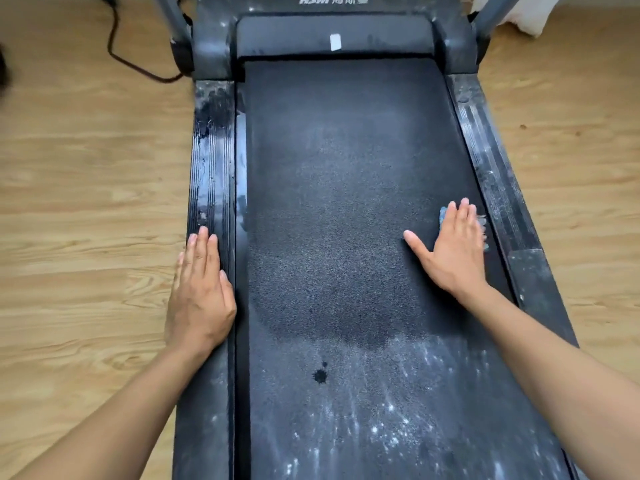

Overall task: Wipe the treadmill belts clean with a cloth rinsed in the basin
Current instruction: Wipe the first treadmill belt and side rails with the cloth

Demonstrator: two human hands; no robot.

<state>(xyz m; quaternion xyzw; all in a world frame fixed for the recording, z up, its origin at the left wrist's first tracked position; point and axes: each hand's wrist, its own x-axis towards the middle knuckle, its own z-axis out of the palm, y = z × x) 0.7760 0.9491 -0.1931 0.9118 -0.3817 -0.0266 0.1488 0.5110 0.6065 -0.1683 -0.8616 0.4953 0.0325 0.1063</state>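
Observation:
The black treadmill belt (346, 188) runs away from me, dark and damp in its upper and middle stretch, speckled with white dust near me. My right hand (450, 251) lies flat with straight, spread fingers on a blue-grey cloth (482, 223) at the belt's right edge; only the cloth's rim peeks out past the fingers. Resting flat on the left side rail (211, 161) is my left hand (201, 292), fingers straight and holding nothing. No basin is in view.
The right side rail (498, 188) and the motor cover (332, 36) carry white dust. A dark wet spot (320, 375) marks the near belt. Grey uprights (173, 19) rise at both front corners, and a black cable (117, 53) lies on the wooden floor (86, 202) at left.

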